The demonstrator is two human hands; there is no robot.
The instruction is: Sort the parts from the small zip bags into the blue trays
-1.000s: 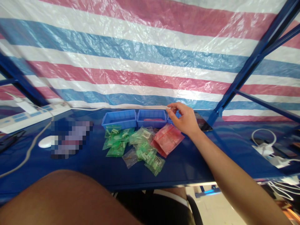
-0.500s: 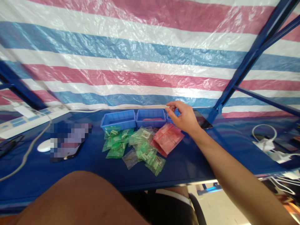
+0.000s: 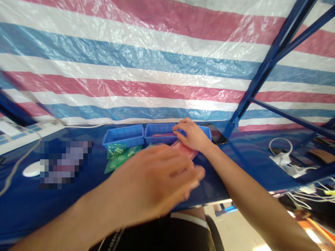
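Note:
My left hand (image 3: 159, 177) is close to the camera, back of the hand up, over the front of the desk; it is smeared by motion and its fingertips are partly hidden. Farther back, my right hand (image 3: 192, 135) is above a red zip bag (image 3: 185, 149), beside the middle blue bin (image 3: 160, 138). Its thumb and forefinger come together at the tips; whatever is between them is too small to make out. Green zip bags (image 3: 117, 158) with small metal pins lie in front of the left blue bin (image 3: 124, 135). My left hand covers the other bags.
A third blue bin (image 3: 206, 131) is partly behind my right hand, with a dark phone (image 3: 216, 134) beyond it. To the left are a white mouse (image 3: 31, 169) and a power strip (image 3: 26, 137). White chargers and cables (image 3: 284, 158) lie right, near another person's hand (image 3: 321, 155).
My left arm has swung in from the left, and its hand now covers most of the bags. My right hand has come down a little toward the red bag. The view has shifted right.

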